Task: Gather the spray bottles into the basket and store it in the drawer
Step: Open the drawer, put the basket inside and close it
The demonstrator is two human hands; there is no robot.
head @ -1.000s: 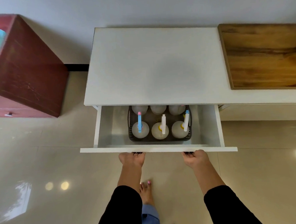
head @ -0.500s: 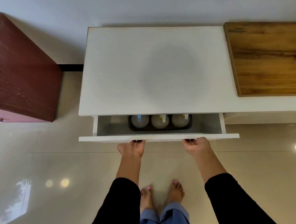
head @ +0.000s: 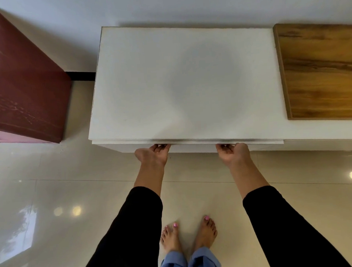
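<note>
White flat-fronted drawer sits nearly flush under the white rectangular cabinet top. Left hand and right hand are apart, fingers hooked on its upper edge (fingertips hidden). Basket and spray bottles out of sight. Wooden board cut off at right.

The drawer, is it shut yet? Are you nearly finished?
Nearly. The white drawer front sits almost flush under the white cabinet top, so the basket and spray bottles are out of sight. The left hand and right hand grip its edge. Left: push it home, let go.
</note>
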